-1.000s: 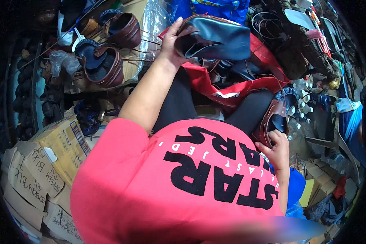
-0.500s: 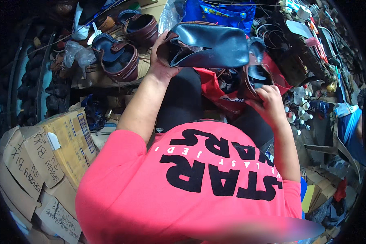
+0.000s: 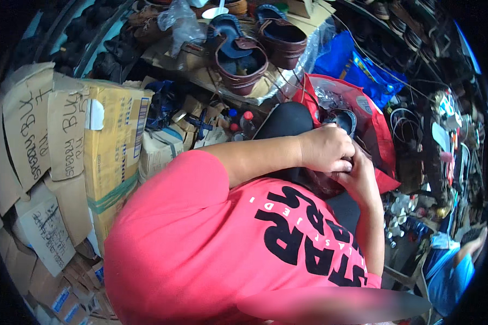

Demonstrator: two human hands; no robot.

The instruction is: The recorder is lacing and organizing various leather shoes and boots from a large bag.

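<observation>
My left hand (image 3: 328,149) and my right hand (image 3: 358,176) are close together over my lap, their fingers bent in and touching. Between and under them is a brown leather shoe upper (image 3: 325,183). Its dark tongue-like part with a stitched edge (image 3: 346,120) shows beyond my left hand. My fingers cover most of the piece, so the exact grip is hidden. Just past my hands stands an open red bag (image 3: 377,143) with clear plastic inside. Two similar brown uppers with black lining, a nearer one (image 3: 243,70) and a farther one (image 3: 284,44), rest on the bench.
Cardboard boxes, one of them yellow (image 3: 111,141), are stacked at the left. A blue bag (image 3: 358,70) lies beyond the red one. Small bottles (image 3: 401,208) and cluttered tools fill the right. A person in blue (image 3: 450,276) is at the lower right.
The shiny black piece my left hand held up is out of sight. My left hand has come down and right to meet my right hand. The view has turned toward the left.
</observation>
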